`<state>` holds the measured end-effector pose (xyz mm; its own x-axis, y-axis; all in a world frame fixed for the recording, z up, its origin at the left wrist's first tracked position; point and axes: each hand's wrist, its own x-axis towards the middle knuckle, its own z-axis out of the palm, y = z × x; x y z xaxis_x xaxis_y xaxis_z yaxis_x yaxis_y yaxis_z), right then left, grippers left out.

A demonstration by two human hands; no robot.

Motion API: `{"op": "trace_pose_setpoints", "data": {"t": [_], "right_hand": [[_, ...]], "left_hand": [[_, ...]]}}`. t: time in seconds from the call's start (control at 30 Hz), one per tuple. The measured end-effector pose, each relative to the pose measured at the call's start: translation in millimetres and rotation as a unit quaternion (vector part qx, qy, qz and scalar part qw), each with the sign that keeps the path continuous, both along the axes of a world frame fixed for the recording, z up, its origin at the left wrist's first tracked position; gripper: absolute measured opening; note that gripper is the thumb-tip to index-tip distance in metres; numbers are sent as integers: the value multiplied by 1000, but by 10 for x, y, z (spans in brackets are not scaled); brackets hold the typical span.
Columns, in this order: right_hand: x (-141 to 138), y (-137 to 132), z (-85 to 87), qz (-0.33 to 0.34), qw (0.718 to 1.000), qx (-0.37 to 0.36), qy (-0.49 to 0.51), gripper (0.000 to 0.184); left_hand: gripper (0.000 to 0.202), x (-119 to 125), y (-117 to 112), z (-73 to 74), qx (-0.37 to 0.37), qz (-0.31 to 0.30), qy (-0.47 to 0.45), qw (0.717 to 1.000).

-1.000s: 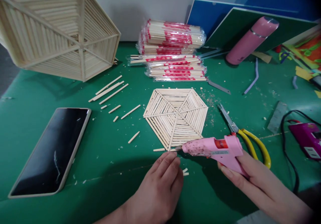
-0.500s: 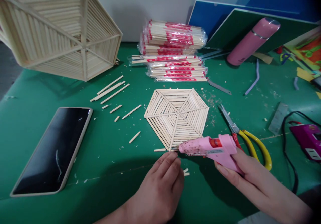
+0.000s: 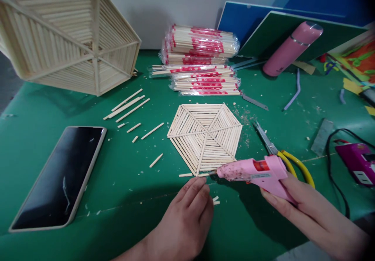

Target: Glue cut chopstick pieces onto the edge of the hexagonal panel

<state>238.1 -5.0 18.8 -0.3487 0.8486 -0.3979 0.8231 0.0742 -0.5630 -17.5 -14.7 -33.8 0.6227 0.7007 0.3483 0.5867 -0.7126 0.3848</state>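
A pink hot glue gun [image 3: 249, 170] is in my right hand [image 3: 304, 206], fingers wrapped round its handle. Its metal nozzle points left, at the near edge of a flat hexagonal panel of wooden sticks [image 3: 205, 136] with crossing spokes. My left hand [image 3: 187, 214] is closed at the panel's near corner, its fingertips pinched on a thin wooden stick [image 3: 185, 175] along that edge; the fingers partly hide it. Short stick offcuts [image 3: 216, 201] lie beside the left hand. Behind the glue gun are scissors with yellow handles [image 3: 299, 167].
Loose sticks [image 3: 125, 107] and a phone [image 3: 58, 179] lie left. A larger stick-built hexagonal piece [image 3: 73, 38] stands back left. Wrapped chopsticks [image 3: 202, 58] are piled behind; a pink bottle [image 3: 293, 48] leans on boards. A purple power socket [image 3: 356, 161] with black cable sits right.
My right hand has drawn the glue gun a little to the right along the near edge, baring more of the stick there. My left hand stays at the corner.
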Motion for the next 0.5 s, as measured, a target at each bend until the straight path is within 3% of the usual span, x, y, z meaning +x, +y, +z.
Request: {"op": "trace_pose_setpoints", "data": {"t": [0.33,0.5], "right_hand": [[-37,-11,-23,-20,999,-24,14,36],[-1,-18,-17,-15,1000,5,4,38]], "left_hand": [[21,-1,-3,-12,6,0,5,1000],[23,1,-14,-45,14,4,-7,1000]]}}
